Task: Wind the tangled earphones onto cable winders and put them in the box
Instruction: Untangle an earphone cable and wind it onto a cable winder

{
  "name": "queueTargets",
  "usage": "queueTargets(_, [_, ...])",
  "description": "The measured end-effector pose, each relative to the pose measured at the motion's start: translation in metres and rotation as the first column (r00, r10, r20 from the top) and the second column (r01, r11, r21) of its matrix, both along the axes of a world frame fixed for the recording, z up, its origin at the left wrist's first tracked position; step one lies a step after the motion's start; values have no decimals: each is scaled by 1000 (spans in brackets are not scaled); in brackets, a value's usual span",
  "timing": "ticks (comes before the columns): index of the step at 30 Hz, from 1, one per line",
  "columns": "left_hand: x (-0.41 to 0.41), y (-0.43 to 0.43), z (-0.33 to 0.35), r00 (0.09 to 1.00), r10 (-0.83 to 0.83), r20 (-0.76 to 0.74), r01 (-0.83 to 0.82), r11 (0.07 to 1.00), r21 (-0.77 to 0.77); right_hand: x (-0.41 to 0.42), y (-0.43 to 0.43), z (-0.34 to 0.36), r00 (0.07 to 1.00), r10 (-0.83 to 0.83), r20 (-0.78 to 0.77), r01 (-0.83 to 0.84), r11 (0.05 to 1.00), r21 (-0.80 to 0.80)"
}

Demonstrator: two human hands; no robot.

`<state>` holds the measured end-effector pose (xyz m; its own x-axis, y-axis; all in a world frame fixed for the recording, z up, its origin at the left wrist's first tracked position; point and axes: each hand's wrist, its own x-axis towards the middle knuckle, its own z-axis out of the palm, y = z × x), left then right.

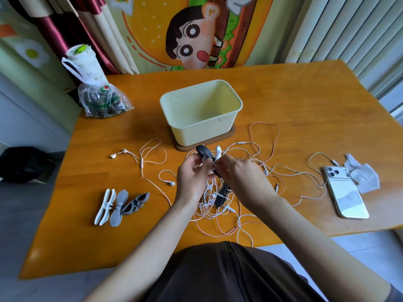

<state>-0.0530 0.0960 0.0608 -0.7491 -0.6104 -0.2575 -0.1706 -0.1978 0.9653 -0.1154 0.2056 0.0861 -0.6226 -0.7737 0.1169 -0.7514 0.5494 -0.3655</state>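
- While both my left hand [192, 178] and right hand [245, 178] pinch a black wing-shaped cable winder [204, 151], fingers curled, tangled white-and-pink wired earphones [212, 202] lie beneath my grip.
- Pale-yellow rectangular plastic box [197, 132]: just beyond it.

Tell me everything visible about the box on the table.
The box is a pale yellow tub with rounded corners, plastic by its look, open-topped and upright. It stands on a brown, wood-like slab, perhaps its lid, in the middle of the table, just beyond the tangled earphones. Its inside looks empty.
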Motion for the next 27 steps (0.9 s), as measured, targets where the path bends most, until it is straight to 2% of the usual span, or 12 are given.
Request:
queueTargets(3, [0, 0, 2, 1000, -21, -12, 21, 999, -43, -2, 0, -1, 998, -45, 47, 49, 995, -84])
queueTargets(8, [2, -2, 1, 997, -68, -25, 67, 997, -42, -7, -2, -1, 950, -165, 266, 219, 957, -189])
queueTargets(12, [4, -4, 6, 991, -103, -87, 114, 985, 130, -8, -3, 5, 838, -178, 515, 361, 889, -280])
queueTargets(14, [4, -6, 7, 986, -119, -115, 137, 976, 171, -8, -3, 7, 796, -154, 586, 395, 865, -310])
queueTargets(16, [4, -9, 8, 983, -128, -133, 151, 972, 182, -8, -3, 8, 779, -125, 615, 401, 852, -335])
queueTargets(23, [3, -9, 12, 984, -128, -127, 155, 961, 229, -8, -2, 8, 837, -118, 533, 346, 870, -350])
queueTargets(27, [3, -9, 14, 987, -114, -116, 140, 959, 247, -8, -1, 8, 831, -92, 549, 336, 869, -363])
